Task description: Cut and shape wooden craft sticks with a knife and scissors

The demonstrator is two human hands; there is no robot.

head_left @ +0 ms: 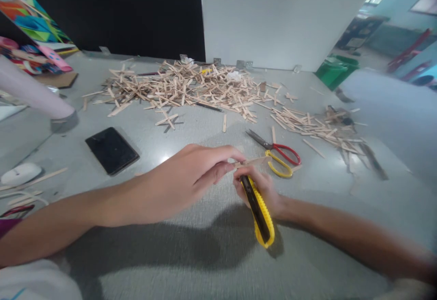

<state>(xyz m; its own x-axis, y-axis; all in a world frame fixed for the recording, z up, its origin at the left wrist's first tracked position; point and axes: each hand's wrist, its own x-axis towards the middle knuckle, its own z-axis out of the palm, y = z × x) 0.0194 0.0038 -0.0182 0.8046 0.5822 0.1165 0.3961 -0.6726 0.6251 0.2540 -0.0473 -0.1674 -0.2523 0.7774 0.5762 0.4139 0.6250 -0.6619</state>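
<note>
Between the thumb and fingers of my left hand (198, 170) is a thin wooden craft stick (255, 161), which points to the right. My right hand (261, 186) is closed around a yellow and black box cutter (260, 213); its handle slants down toward me. The cutter's blade end is hidden by my fingers, close to the stick, and I cannot tell whether it touches the wood. Just beyond my right hand lie scissors (273, 150) with one red and one yellow handle, their tips pointing up and left.
A wide heap of craft sticks (191, 86) lies along the back, with another pile (317, 127) at right. A crossed stick piece (166, 119) sits in front. A black phone (112, 150) and white mouse (21, 173) are at left. Upright black and white panels (262, 17) stand behind.
</note>
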